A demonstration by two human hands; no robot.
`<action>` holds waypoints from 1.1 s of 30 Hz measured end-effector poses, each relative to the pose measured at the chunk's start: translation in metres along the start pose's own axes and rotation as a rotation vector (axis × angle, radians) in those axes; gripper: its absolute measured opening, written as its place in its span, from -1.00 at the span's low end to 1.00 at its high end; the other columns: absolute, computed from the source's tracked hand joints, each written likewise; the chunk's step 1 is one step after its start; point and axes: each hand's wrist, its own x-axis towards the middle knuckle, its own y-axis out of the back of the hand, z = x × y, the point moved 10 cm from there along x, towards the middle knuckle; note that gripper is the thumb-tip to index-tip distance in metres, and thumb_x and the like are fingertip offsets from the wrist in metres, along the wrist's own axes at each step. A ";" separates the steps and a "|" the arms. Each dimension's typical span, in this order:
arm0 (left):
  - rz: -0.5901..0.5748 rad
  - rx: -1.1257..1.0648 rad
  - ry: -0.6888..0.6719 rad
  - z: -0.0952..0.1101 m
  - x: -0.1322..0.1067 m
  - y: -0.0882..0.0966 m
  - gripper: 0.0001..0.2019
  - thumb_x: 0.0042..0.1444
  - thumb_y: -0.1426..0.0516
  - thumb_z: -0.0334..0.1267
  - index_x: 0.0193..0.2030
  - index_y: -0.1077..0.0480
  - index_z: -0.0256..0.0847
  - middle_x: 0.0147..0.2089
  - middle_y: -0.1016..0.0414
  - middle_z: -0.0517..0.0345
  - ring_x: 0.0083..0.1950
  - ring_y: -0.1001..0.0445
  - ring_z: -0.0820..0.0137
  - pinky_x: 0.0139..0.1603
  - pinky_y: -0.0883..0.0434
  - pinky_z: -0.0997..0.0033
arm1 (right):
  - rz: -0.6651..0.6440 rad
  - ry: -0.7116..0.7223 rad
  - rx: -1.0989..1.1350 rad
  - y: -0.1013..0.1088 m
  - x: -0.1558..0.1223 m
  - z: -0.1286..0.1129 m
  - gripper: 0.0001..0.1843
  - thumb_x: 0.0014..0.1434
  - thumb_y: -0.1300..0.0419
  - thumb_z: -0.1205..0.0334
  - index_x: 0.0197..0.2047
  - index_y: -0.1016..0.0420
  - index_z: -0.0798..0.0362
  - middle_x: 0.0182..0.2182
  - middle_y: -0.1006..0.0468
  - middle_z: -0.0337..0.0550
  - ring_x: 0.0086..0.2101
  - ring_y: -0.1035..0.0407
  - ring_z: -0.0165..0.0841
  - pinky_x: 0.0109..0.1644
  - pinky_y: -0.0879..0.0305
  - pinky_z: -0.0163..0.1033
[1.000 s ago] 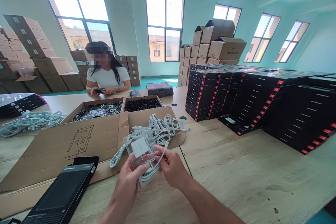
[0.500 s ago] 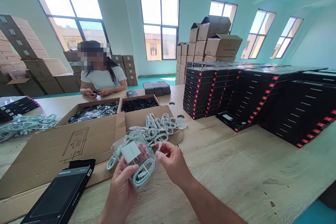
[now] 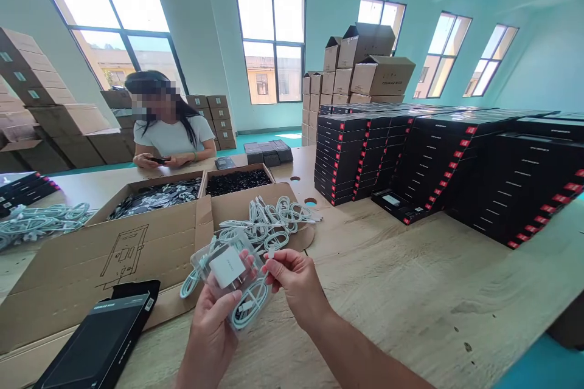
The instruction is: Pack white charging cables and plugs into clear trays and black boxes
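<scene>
My left hand grips a clear plastic tray that holds a white charger plug and a coiled pale cable. My right hand is closed in a pinch on the cable's connector end at the tray's upper right edge. Both hands hover above the wooden table, just in front of a pile of coiled white cables lying on a cardboard flap.
An open black box lies at the lower left. Two open cartons of parts sit behind the flap. Stacks of black boxes fill the right. Another person sits across the table. More cables lie at left.
The cable has been coiled down into the tray under the plug. My right hand has shifted from under the tray to its upper right edge, pinching the cable end.
</scene>
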 end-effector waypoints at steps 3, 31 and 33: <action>-0.038 0.026 -0.009 -0.003 0.000 -0.002 -0.33 -0.20 -0.42 -0.33 0.16 -0.54 -0.09 0.18 -0.63 -0.06 0.25 -0.52 -0.11 0.16 -0.55 0.05 | -0.048 -0.019 -0.040 -0.004 -0.001 0.002 -0.58 -0.07 -0.44 -0.04 -0.30 -0.63 0.16 -0.49 -0.60 -0.15 -0.56 -0.29 -0.46 -0.52 -0.19 -0.35; -0.026 0.024 -0.002 -0.021 -0.007 -0.010 -0.18 -0.22 -0.37 -0.44 0.29 -0.42 -0.02 0.07 -0.68 0.06 0.11 -0.61 0.11 0.03 -0.56 0.31 | -0.133 0.389 -0.777 -0.015 -0.008 -0.023 -0.65 0.38 -0.11 0.13 -0.02 -0.72 -0.01 -0.19 -0.74 -0.03 -0.23 -0.58 -0.18 -0.17 -0.43 -0.20; -0.015 0.017 0.018 -0.020 -0.006 -0.007 -0.20 -0.24 -0.38 -0.42 0.26 -0.46 -0.06 0.05 -0.68 0.03 0.09 -0.62 0.06 0.05 -0.56 0.24 | -0.137 0.449 -0.976 -0.021 -0.010 -0.027 -0.64 0.39 -0.09 0.14 0.00 -0.72 -0.06 -0.28 -0.70 -0.02 -0.26 -0.53 -0.19 -0.19 -0.38 -0.20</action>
